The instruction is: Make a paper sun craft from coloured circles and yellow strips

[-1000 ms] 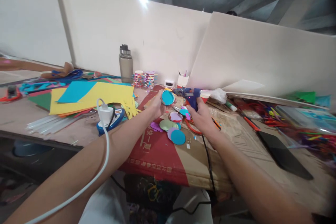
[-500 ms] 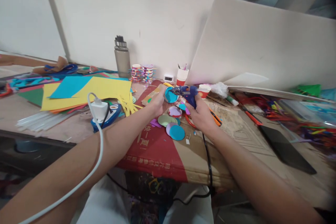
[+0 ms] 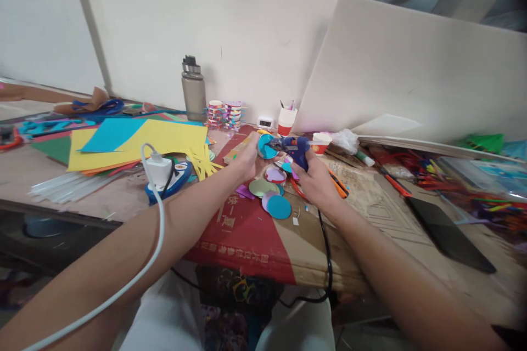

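My left hand (image 3: 248,160) is closed around a small paper cup (image 3: 268,146), whose round end faces me and shows bright blue inside a pale rim. Wrapped in my right hand (image 3: 315,175) is a dark blue hot glue gun (image 3: 297,148). Its nozzle points left and reaches the blue face of the cup; whether it touches is too small to tell. Below the hands lie several paper discs, among them a blue disc (image 3: 279,207) and a pale green disc (image 3: 258,187). Close by is another cup with a lilac top (image 3: 275,175).
Yellow paper (image 3: 135,145), a power strip (image 3: 175,178) and clear glue sticks (image 3: 66,181) lie to the left. A bottle (image 3: 194,90), decorated cup stacks (image 3: 233,116) and a small clock (image 3: 265,122) stand behind. On the right is a black tablet (image 3: 448,236). The gun's black cord (image 3: 326,247) hangs over the edge.
The nozzle stays at the cup while the cup's blue face has turned slightly. Both hands remain in nearly the same place, and the view has shifted a little.
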Demonstrator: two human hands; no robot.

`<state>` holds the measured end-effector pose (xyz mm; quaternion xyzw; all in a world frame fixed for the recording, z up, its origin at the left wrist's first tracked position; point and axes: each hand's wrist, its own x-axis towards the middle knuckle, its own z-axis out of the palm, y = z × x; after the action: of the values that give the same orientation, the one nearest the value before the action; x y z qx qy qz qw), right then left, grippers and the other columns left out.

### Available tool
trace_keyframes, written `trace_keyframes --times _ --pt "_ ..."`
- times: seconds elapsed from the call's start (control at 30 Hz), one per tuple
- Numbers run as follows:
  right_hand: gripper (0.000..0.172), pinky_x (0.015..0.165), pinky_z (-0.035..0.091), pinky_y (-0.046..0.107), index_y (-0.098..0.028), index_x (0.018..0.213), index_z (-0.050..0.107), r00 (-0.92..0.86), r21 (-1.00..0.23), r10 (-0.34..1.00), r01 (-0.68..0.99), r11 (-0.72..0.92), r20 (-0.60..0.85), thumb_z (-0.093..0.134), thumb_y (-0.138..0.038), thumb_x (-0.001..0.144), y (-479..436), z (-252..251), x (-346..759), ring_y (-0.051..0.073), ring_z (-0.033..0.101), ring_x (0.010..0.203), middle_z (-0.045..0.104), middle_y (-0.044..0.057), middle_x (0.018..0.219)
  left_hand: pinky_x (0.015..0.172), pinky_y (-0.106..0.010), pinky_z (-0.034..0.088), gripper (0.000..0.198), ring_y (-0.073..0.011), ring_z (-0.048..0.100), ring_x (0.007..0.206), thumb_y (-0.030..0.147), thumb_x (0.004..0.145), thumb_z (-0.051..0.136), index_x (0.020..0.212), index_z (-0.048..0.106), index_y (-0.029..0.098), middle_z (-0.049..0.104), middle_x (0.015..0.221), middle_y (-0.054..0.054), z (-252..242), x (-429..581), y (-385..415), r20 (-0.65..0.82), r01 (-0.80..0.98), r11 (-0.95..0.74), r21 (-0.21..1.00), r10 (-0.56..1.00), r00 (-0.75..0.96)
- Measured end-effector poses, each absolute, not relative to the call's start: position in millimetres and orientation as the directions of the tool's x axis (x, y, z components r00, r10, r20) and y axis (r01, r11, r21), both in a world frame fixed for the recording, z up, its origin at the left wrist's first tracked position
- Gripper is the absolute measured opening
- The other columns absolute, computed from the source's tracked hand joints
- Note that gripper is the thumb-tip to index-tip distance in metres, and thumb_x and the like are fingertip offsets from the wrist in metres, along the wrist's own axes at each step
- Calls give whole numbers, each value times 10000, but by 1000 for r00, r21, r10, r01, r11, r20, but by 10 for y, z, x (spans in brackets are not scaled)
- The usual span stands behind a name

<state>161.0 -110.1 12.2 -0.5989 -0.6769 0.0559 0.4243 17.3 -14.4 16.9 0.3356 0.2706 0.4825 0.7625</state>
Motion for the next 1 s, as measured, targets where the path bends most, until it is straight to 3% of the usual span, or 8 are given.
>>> trace_keyframes --times 0.13,0.33,0.57,0.73,1.0 --pt "386 834 481 404 -175 1230 541 137 -611 840 747 261 525 492 -320 875 -1103 148 1612 278 630 955 684 125 1070 617 -298 569 445 -202 689 710 470 951 395 945 658 112 715 772 -126 141 193 -167 -96 -519 343 783 891 444" --pt "393 894 458 411 -208 1240 536 65 -577 852 762 294 520 512 -301 859 -1096 89 1638 269 617 985 683 99 1090 641 -303 567 387 -181 678 683 415 967 382 916 642 134 710 754 -80 181 158 -116 -94 -578 293 761 933 349" --pt "346 836 476 386 -180 1175 562 133 -634 845 723 274 518 504 -289 852 -1101 122 1601 261 630 929 688 106 1040 629 -319 573 392 -219 698 725 437 945 422 940 653 120 719 784 -124 137 183 -160 -69 -538 339 772 886 459" --pt "384 855 469 388 -195 1226 541 77 -617 859 728 298 506 498 -272 852 -1099 112 1579 253 622 937 680 95 1076 650 -318 575 323 -199 688 696 375 937 447 900 654 130 714 737 -88 161 180 -171 -72 -517 351 781 873 483" --pt "365 851 467 418 -176 1200 567 55 -560 878 788 255 476 497 -267 853 -1150 122 1611 289 616 957 683 126 1056 709 -323 563 369 -176 667 682 393 957 393 835 633 141 699 700 -70 203 151 -125 -78 -555 292 779 923 377"
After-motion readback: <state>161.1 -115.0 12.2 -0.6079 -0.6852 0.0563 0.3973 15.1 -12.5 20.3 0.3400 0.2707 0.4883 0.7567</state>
